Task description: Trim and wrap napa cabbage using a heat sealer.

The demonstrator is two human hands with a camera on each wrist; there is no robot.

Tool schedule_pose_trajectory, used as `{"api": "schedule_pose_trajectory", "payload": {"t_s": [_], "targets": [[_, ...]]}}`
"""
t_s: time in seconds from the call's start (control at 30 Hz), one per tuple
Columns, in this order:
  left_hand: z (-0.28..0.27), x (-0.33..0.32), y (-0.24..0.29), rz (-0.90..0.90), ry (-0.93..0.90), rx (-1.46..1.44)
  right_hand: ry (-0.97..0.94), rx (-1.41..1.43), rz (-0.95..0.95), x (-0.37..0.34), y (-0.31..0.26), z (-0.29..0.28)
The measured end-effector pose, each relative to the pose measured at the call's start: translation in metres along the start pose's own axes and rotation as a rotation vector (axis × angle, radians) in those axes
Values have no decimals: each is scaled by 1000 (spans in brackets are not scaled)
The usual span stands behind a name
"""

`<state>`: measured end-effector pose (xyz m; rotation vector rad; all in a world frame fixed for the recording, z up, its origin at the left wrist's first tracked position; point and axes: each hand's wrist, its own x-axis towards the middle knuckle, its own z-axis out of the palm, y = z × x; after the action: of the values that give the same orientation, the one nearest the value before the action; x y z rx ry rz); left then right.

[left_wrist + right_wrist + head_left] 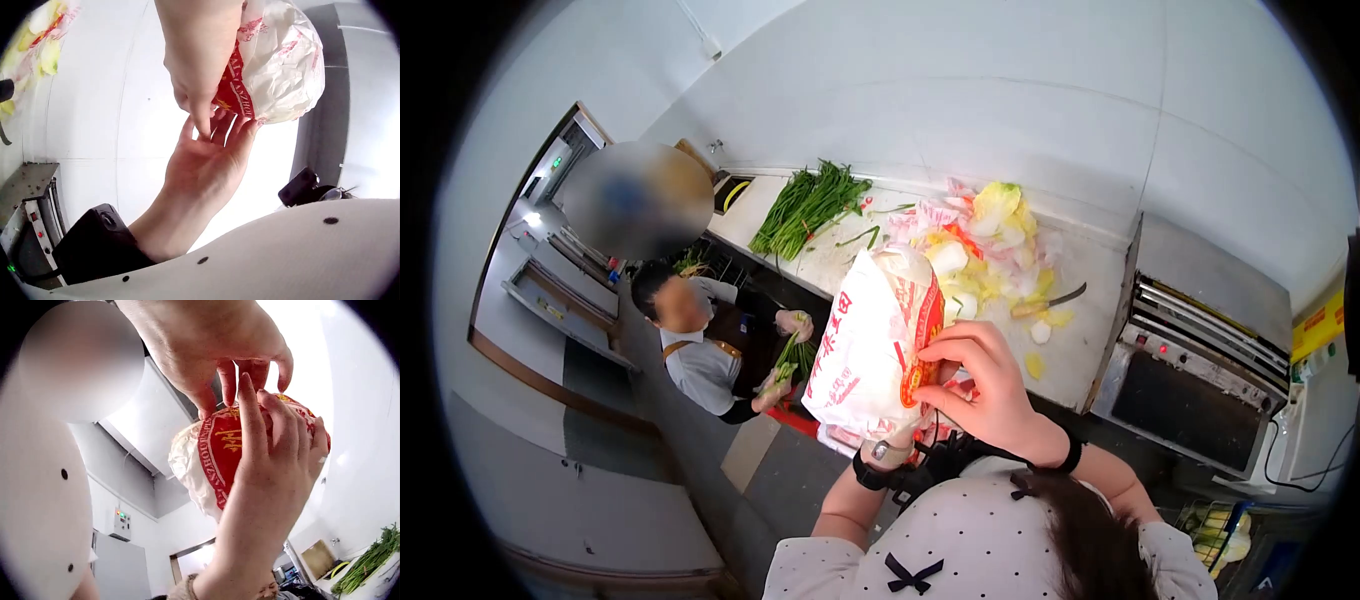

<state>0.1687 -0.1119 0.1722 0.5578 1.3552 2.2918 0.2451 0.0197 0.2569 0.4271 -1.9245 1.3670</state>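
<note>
A large, long cabbage in white wrapping paper with red print [850,340] is held up before the chest. Its pale rounded end shows at the top, and a red printed band runs down one side. My left hand [272,447] grips it from below, fingers spread and bent over the red band; in the head view the wrapping hides most of this hand. At the red band, my right hand [985,385] has its thumb and fingertips on the wrapper's edge, pinching it. Both hands' fingertips lie close together in the left wrist view.
Loose cabbage leaves and torn wrappers [1000,240] cover part of the white counter [1090,320], with a knife [1065,295] beside them. Long green stalks [810,210] lie further left. A metal oven [1200,350] stands right. Another person [710,350] holds greens at left.
</note>
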Motion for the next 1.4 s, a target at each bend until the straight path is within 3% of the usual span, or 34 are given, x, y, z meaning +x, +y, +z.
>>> {"api": "schedule_pose_trajectory", "payload": {"t_s": [0.33,0.5,0.63,0.73,0.83,0.9,1.0,1.03,1.13,1.17,1.27,1.33,1.4], "targets": [[11,1,0,-9,-24,40,-139,85,94,4,7,-28],[18,-1,-5,-36,-27,53,-138,165,22,1,13,-37],[24,-2,-10,-51,-26,58,-84,274,225,-5,12,-38],[27,-1,-10,-57,-5,46,-157,42,28,0,17,-44],[26,2,-11,-57,32,-27,-231,26,30,-5,10,-47],[25,3,-9,-50,-8,-184,-260,73,29,-12,4,-47],[21,1,-2,-63,-286,-761,-501,294,3,-17,-11,-59],[19,0,0,-160,-286,-1008,-593,269,100,-19,-13,-64],[13,1,4,-472,-249,-1752,-389,446,353,-22,5,-67],[8,6,-1,-507,-345,-1767,-185,578,476,-28,12,-60],[19,-1,10,-397,-255,-1502,-262,719,355,-18,13,-64],[26,-1,7,-423,-233,-1601,-728,729,259,-12,13,-80],[29,2,2,-375,-262,-1615,-971,917,35,-11,18,-80]]}}
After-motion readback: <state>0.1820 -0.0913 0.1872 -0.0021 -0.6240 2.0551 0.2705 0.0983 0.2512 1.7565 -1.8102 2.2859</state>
